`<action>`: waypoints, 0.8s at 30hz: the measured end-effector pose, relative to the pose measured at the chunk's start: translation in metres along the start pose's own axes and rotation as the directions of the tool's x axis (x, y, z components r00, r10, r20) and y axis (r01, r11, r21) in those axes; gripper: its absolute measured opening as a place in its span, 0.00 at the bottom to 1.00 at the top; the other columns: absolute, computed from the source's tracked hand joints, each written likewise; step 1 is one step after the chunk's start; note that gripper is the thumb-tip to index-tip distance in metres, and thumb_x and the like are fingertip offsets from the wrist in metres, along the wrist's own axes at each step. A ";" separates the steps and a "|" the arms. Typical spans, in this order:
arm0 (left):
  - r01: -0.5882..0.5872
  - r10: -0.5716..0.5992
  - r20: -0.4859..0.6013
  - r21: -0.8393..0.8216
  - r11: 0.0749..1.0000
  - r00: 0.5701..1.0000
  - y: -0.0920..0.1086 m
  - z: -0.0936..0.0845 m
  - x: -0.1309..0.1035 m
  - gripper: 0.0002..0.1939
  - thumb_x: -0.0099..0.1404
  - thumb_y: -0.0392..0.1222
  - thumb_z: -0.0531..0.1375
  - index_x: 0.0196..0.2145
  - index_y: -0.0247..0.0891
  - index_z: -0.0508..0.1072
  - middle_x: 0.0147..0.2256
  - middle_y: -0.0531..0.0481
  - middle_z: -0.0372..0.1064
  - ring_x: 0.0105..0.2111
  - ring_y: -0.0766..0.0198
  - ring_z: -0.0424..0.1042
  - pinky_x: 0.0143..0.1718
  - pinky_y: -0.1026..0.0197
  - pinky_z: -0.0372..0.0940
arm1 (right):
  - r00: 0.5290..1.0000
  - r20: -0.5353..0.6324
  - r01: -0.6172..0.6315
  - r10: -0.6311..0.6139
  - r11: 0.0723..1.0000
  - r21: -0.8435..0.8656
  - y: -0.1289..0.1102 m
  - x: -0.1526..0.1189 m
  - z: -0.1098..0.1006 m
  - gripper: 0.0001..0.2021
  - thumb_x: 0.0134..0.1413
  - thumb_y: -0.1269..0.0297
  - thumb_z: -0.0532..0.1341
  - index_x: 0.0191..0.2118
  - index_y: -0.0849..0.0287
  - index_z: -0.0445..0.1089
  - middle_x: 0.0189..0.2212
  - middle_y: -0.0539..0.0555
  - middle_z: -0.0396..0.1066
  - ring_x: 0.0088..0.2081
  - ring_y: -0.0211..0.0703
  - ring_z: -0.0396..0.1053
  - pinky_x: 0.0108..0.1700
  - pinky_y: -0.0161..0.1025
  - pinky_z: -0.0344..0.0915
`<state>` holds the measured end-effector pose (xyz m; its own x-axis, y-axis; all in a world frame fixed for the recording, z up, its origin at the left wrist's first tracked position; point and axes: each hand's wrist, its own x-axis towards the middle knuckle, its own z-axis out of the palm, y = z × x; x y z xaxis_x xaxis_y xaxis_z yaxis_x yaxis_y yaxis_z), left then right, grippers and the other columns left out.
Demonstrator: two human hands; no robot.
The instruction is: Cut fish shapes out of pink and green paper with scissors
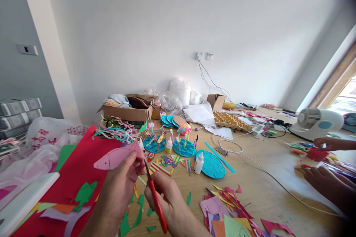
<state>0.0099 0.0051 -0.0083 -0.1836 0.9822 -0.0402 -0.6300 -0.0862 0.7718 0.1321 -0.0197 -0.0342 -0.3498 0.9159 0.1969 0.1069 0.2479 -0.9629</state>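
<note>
Pinched in my left hand (126, 170) is a pink paper fish (115, 157) with a drawn eye and gill line. My right hand (167, 194) grips red-handled scissors (156, 200), their blades pointing up toward the tail end of the fish. Whether the blades touch the paper I cannot tell. Below the hands lie green paper scraps (136, 214). A green paper fish (85, 192) rests on a large red sheet (69, 170) at the left. Just beyond my hands are several small decorated paper fish (168, 161).
Blue painted discs (210, 164) and white glue bottles (198, 163) stand mid-table. Coloured paper scraps (225, 211) lie front right. A white cable (267, 170) crosses the table toward a white fan (317, 122). Another person's hands (319, 177) work at the far right. A cardboard box (125, 113) sits behind.
</note>
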 end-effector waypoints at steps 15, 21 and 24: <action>-0.122 0.108 0.113 0.126 0.985 0.988 -0.007 -0.003 -0.002 0.12 0.45 0.45 0.72 0.20 0.38 0.73 0.21 0.55 0.66 0.25 0.65 0.64 0.27 0.64 0.67 | 0.955 -0.273 0.168 -0.114 0.969 0.183 0.003 0.003 -0.006 0.14 0.47 0.54 0.63 0.31 0.57 0.61 0.24 0.47 0.61 0.25 0.36 0.56 0.27 0.33 0.55; -0.363 0.346 0.123 0.444 0.819 0.930 -0.010 -0.011 -0.003 0.05 0.48 0.42 0.70 0.20 0.43 0.78 0.24 0.53 0.74 0.31 0.57 0.73 0.37 0.60 0.68 | 0.927 -0.347 0.218 -0.143 0.958 0.188 -0.010 0.014 -0.008 0.14 0.45 0.57 0.67 0.31 0.57 0.63 0.29 0.50 0.67 0.27 0.37 0.61 0.29 0.34 0.59; -0.332 0.337 0.072 0.450 0.829 0.939 -0.007 -0.010 -0.006 0.09 0.41 0.38 0.73 0.25 0.45 0.81 0.30 0.51 0.80 0.37 0.50 0.76 0.42 0.57 0.70 | 0.926 -0.350 0.212 -0.145 0.964 0.163 -0.010 0.018 -0.007 0.13 0.45 0.58 0.66 0.30 0.56 0.62 0.26 0.49 0.65 0.27 0.37 0.60 0.28 0.34 0.59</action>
<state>0.0081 -0.0016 -0.0197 -0.3308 0.9048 0.2681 -0.1218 -0.3227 0.9386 0.1316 -0.0036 -0.0192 -0.0138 0.9223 0.3863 -0.1229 0.3819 -0.9160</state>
